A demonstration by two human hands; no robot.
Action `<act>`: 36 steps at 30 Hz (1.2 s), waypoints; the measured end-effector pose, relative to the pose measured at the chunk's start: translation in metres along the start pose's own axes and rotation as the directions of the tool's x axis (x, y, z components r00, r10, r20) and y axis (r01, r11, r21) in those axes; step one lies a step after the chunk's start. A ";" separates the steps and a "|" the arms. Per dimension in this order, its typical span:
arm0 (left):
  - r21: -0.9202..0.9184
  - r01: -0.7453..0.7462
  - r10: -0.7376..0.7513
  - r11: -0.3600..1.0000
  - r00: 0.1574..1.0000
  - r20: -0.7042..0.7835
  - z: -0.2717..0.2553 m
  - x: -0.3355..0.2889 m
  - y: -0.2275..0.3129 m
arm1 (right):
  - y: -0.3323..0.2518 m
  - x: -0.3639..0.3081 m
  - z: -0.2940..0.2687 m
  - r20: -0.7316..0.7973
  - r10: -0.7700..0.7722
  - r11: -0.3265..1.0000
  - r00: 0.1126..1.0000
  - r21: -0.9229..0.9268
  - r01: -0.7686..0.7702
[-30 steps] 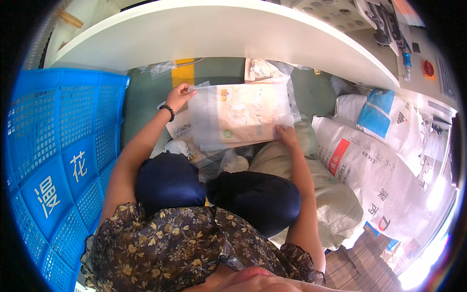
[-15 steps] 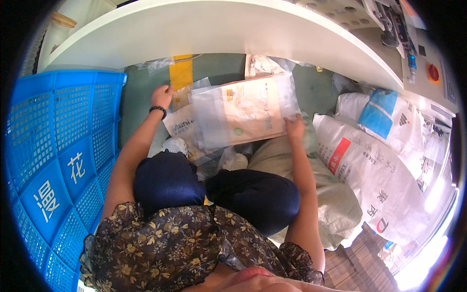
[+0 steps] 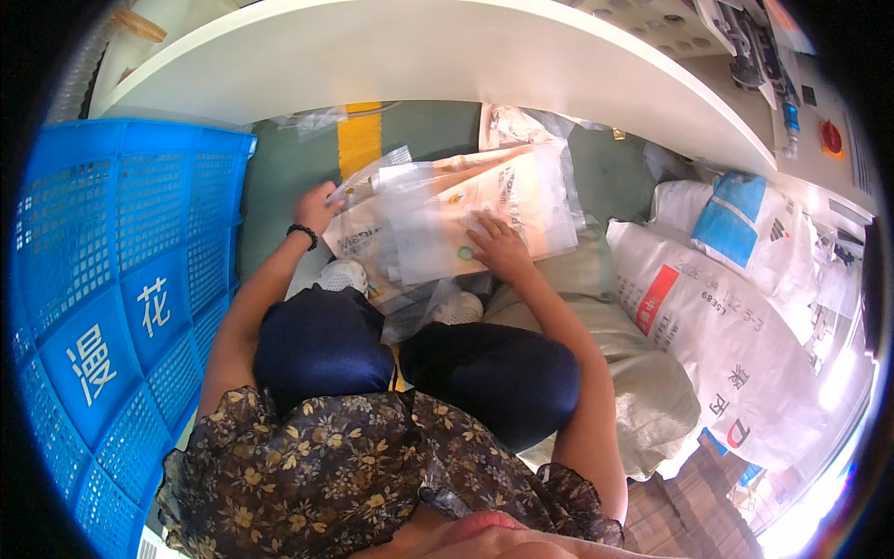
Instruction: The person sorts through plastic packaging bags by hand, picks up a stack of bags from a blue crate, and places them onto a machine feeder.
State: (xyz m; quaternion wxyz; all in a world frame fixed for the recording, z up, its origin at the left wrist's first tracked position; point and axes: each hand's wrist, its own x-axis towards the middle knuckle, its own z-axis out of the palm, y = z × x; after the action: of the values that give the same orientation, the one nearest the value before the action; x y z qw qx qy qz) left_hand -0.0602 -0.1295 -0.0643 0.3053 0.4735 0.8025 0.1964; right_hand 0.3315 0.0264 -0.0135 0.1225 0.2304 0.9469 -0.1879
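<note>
While one person point(image 3: 307, 466) is low over the floor with both knees bent, I count at the person's left one large blue crate point(image 3: 102, 307) with lattice walls. At the right there are two white sacks, the nearer one point(image 3: 717, 345) with a red label, the farther one point(image 3: 782, 224) with a blue patch, and also one beige sack point(image 3: 643, 401) beside the right knee. Between the crate and the sacks, just beyond the feet, lies one pile of peach printed packets point(image 3: 521, 196) in clear plastic; they overlap, so I can tell only that they are at least two. One more peach packet point(image 3: 506, 126) lies just behind the pile.

Of two bare hands, the right hand point(image 3: 501, 247) lies on the top packet, its fingers spread, gripping nothing. The left hand point(image 3: 318, 207) is at the pile's left edge with curled fingers; whether it pinches the plastic there, I cannot tell. I see two white shoes with holes point(image 3: 345, 277) and one dark beaded bracelet point(image 3: 303, 237) on the left wrist.

The floor point(image 3: 279, 172) is green, with one yellow stripe point(image 3: 360, 140); above its far side one white panel point(image 3: 428, 61) curves across, and one red knob point(image 3: 831, 138) is at upper right.
</note>
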 end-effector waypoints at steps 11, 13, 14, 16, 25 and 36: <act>-0.340 -0.150 0.166 0.928 0.986 0.019 -0.138 0.009 0.101 | -0.025 0.054 -0.077 -0.263 -0.015 0.995 0.965 0.087 0.039; -0.290 -0.317 0.350 0.903 0.934 0.069 -0.164 -0.001 0.139 | -0.064 0.082 -0.156 -0.434 -0.102 0.962 0.895 0.188 0.200; -0.268 -0.404 0.442 0.875 0.891 0.101 -0.175 -0.004 0.161 | -0.082 0.093 -0.186 -0.525 -0.160 0.947 0.836 0.159 0.281; -0.234 -0.528 0.571 0.816 0.800 0.186 -0.202 -0.006 0.211 | -0.100 0.105 -0.234 -0.567 -0.272 0.928 0.777 0.059 0.368; -0.892 -0.002 0.611 0.452 0.730 0.308 -0.200 0.028 0.193 | -0.046 0.055 -0.286 -0.278 0.436 0.171 0.856 0.959 0.224; -0.515 0.267 0.039 0.814 0.861 0.507 -0.079 0.058 0.141 | 0.051 -0.038 -0.151 0.066 0.631 0.119 0.773 0.976 -0.181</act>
State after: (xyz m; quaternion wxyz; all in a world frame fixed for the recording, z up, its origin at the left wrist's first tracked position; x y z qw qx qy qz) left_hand -0.0444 -0.0132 0.0615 0.6388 0.3438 0.6291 0.2794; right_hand 0.3667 0.1164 0.1192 -0.1743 0.5410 0.5311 -0.6284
